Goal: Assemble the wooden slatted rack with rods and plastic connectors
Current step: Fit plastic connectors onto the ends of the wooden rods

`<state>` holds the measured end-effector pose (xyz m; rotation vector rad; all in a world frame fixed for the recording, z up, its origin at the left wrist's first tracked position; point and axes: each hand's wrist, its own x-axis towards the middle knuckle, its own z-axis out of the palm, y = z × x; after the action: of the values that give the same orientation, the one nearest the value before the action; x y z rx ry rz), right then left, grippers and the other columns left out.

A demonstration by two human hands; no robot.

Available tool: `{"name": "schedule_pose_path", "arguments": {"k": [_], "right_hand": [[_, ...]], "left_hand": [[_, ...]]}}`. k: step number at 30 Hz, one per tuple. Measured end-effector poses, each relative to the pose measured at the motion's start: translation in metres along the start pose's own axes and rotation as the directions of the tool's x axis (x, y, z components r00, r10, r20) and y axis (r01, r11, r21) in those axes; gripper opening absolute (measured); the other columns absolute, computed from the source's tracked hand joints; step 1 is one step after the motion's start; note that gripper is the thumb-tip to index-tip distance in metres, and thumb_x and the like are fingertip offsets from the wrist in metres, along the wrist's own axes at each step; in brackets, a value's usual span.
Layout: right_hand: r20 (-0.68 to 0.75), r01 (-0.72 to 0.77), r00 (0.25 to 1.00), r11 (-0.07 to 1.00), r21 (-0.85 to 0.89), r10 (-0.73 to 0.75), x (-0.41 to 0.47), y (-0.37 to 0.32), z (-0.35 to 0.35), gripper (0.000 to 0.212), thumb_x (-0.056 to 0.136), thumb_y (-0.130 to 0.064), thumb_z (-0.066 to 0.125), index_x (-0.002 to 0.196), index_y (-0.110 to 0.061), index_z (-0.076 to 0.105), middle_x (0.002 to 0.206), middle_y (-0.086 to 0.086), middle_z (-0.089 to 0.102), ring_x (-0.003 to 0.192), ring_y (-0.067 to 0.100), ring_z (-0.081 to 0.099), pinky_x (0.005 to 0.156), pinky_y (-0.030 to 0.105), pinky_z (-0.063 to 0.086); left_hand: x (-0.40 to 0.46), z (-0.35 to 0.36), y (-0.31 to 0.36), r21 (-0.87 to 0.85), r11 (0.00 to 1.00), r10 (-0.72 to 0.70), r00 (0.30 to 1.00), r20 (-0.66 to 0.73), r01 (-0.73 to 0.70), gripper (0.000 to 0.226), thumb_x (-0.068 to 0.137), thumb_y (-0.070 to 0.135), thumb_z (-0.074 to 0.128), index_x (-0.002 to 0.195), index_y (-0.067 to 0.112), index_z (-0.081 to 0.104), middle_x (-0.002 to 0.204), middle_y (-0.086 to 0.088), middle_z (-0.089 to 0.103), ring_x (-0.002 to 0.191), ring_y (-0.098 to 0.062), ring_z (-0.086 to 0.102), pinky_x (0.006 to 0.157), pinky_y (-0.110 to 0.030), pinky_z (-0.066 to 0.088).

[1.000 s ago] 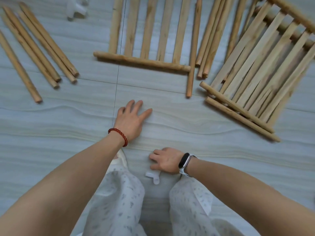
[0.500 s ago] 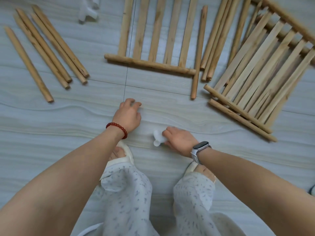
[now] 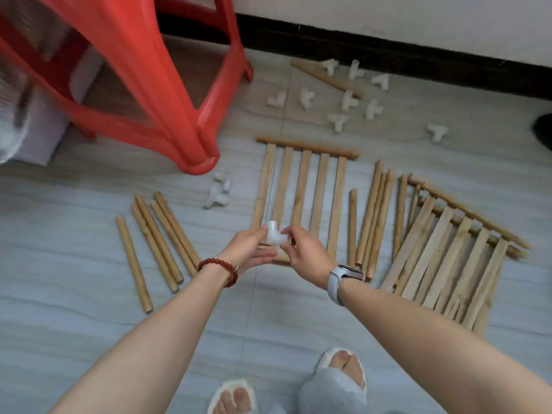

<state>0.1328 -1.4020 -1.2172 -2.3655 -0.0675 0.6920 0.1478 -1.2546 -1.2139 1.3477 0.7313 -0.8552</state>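
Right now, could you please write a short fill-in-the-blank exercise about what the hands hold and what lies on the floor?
1. Both hands hold one white plastic ____.
2. The left hand wears a ____ bead bracelet.
3. The slatted panel beyond the hands has ____ slats.
4. The plastic stool is ____.

Missing words: connector; red; five; red

Bare tile (image 3: 89, 339) lies open below the loose rods (image 3: 155, 243); the red stool (image 3: 167, 94) (leg planted close) blocks the upper left.

white connector (image 3: 273, 236), tan rods (image 3: 155, 243), red stool (image 3: 155, 94), grey veined floor (image 3: 74, 324)
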Motion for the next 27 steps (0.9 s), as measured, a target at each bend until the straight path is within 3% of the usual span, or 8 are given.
{"name": "schedule_pose_path", "arguments": {"k": [4,6,11,14,18,20,23,27], "right_hand": [[-0.026,0.144,0.989,0.99,0.005,-0.143,0.059,0.022,0.008,0.032,0.094,-0.028,0.055,0.12,-0.009,0.056,0.106,0.007,0.062,0.099,0.023,0.057,0.084,0.036,0.045],[-0.026,0.189,0.982,0.982,0.017,-0.188,0.076,0.034,0.016,0.034,0.094,-0.03,0.055,0.122,-0.012,0.057,0.107,0.003,0.062,0.099,0.018,0.057,0.085,0.033,0.045],[0.098,0.247,0.967,0.962,-0.119,-0.236,0.102,0.056,0.034,0.04,0.096,-0.028,0.046,0.134,-0.015,0.046,0.118,0.001,0.056,0.109,0.017,0.053,0.086,0.028,0.042],[0.214,0.316,0.941,0.903,-0.292,-0.261,0.105,0.052,0.052,0.039,0.094,-0.031,0.046,0.13,-0.015,0.05,0.123,0.005,0.052,0.118,0.023,0.046,0.091,0.032,0.039],[0.374,0.474,0.877,0.671,-0.57,-0.302,0.113,0.035,0.083,0.047,0.093,-0.043,0.046,0.126,-0.01,0.044,0.126,0.011,0.047,0.12,0.028,0.041,0.093,0.04,0.032],[0.394,0.509,0.86,0.585,-0.632,-0.324,0.115,0.03,0.1,0.038,0.094,-0.03,0.047,0.124,-0.007,0.041,0.126,0.014,0.046,0.117,0.031,0.043,0.087,0.04,0.034],[0.347,0.492,0.871,0.617,-0.614,-0.349,0.112,0.028,0.115,0.027,0.091,-0.006,0.038,0.119,-0.007,0.04,0.118,0.015,0.048,0.103,0.033,0.052,0.069,0.037,0.031],[0.198,0.415,0.908,0.726,-0.548,-0.37,0.1,0.025,0.109,0.024,0.097,-0.021,0.037,0.119,-0.012,0.042,0.115,0.01,0.048,0.087,0.032,0.057,0.071,0.034,0.027]], "left_hand": [[0.047,-0.013,0.018,-0.116,0.993,0.021,1.0,-0.002,-0.021,0.022,0.092,0.031,0.057,0.086,0.011,0.061,0.072,-0.003,0.06,0.068,-0.018,0.056,0.067,-0.028,0.048],[0.064,-0.016,0.015,-0.165,0.986,0.028,1.0,-0.001,-0.028,0.019,0.09,0.028,0.06,0.082,0.011,0.059,0.063,-0.001,0.06,0.066,-0.019,0.056,0.069,-0.029,0.049],[0.079,-0.039,0.006,-0.289,0.945,0.117,0.985,-0.13,-0.15,0.008,0.088,0.013,0.063,0.088,0.007,0.059,0.073,-0.004,0.051,0.075,-0.023,0.058,0.084,-0.034,0.052],[0.078,-0.063,-0.009,-0.359,0.914,0.124,0.972,-0.197,-0.19,0.009,0.088,0.004,0.061,0.082,0.006,0.054,0.087,-0.009,0.057,0.079,-0.024,0.059,0.076,-0.03,0.056],[0.089,-0.091,-0.028,-0.29,0.91,0.203,0.928,-0.314,-0.297,0.012,0.088,0.005,0.061,0.1,0.003,0.061,0.106,-0.013,0.066,0.088,-0.02,0.066,0.074,-0.024,0.057],[0.098,-0.098,-0.037,-0.274,0.9,0.235,0.907,-0.351,-0.339,0.014,0.087,0.006,0.063,0.101,0.003,0.064,0.102,-0.011,0.068,0.089,-0.019,0.066,0.076,-0.022,0.056],[0.107,-0.104,-0.048,-0.236,0.9,0.26,0.886,-0.382,-0.366,0.006,0.087,0.006,0.064,0.09,0.01,0.066,0.091,-0.005,0.068,0.082,-0.014,0.065,0.071,-0.018,0.054],[0.116,-0.113,-0.064,-0.069,0.916,0.311,0.808,-0.5,-0.395,0.017,0.083,0.003,0.068,0.077,0.012,0.054,0.09,-0.009,0.058,0.08,-0.017,0.059,0.059,-0.014,0.052]]}}
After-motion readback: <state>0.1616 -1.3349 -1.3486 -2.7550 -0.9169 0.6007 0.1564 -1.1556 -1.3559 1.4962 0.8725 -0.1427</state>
